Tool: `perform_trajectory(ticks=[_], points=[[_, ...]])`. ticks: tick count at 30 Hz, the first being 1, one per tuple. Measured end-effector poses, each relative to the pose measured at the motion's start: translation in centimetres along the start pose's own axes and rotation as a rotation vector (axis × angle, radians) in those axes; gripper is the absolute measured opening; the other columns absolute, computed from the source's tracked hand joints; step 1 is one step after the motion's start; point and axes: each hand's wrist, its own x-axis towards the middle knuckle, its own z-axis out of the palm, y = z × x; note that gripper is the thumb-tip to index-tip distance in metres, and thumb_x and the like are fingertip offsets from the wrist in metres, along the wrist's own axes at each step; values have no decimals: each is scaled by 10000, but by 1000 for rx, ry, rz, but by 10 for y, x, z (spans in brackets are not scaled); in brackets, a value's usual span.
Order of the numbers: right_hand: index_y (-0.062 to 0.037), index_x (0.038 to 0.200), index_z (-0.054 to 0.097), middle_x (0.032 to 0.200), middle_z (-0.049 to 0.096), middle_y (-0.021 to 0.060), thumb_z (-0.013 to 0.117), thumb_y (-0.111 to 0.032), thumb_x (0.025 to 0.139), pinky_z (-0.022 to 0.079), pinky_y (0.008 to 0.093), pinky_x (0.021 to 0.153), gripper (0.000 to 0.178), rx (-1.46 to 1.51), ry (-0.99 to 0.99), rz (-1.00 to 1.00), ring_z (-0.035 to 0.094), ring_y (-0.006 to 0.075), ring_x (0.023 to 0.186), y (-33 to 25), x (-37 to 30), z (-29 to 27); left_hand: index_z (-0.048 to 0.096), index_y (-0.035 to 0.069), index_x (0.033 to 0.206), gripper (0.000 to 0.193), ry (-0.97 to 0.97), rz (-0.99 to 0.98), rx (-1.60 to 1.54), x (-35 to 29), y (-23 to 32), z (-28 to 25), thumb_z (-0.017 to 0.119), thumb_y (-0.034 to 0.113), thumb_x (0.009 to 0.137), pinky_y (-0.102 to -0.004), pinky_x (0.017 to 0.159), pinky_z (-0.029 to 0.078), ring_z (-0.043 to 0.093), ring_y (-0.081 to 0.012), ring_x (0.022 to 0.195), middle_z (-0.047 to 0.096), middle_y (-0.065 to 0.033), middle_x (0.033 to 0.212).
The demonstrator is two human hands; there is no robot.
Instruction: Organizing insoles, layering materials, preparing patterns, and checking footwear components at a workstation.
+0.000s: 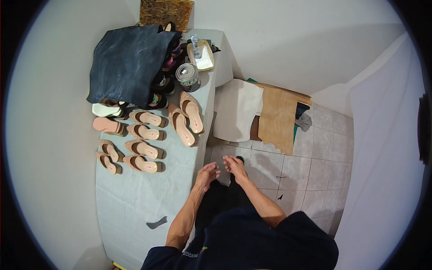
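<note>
Both left hand and right hand hang empty, fingers half-open, seemingly between steps; gripping a beige shoe requires reaching left.

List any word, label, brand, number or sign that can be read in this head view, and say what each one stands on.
Metal can: large printed lettering around its side, legible in part; wording not transcribed here.
Dark shirt: small pale lettering beside a coloured emblem; too small to read.
Beige shoes: small reddish marks on the insoles; too small to read.
No other text can be made out.
</note>
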Motion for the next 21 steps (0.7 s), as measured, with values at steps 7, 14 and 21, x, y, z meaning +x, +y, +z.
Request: perform_trajectory(ticks=[7, 14, 21], points=[[-81, 1114, 697, 894, 630, -10, 640, -338, 980, 454, 243, 680, 296, 134, 119, 97, 570, 86, 750, 57, 43, -72, 492, -2, 1336, 380, 167, -191, -197, 187, -102, -45, 548, 151, 992, -507, 944, 546, 600, -336, 1123, 545, -179, 1263], [-70, 1120, 703, 928, 646, 11, 647, -335, 976, 472, 241, 710, 306, 224, 179, 97, 587, 93, 769, 115, 113, -188, 291, -55, 1496, 675, 373, -162, -324, 407, -172, -100, 602, 214, 960, -573, 1062, 460, 441, -394, 1338, 320, -253, 1522], [-39, 1139, 670, 900, 652, 9, 623, -277, 1002, 494, 230, 689, 279, 340, 423, 78, 603, 91, 748, 153, 146, -303, 307, 25, 1523, 825, 593, -125, -378, 521, -204, -70, 708, 269, 844, -578, 1178, 258, 349, -375, 1396, 251, -182, 1574]])
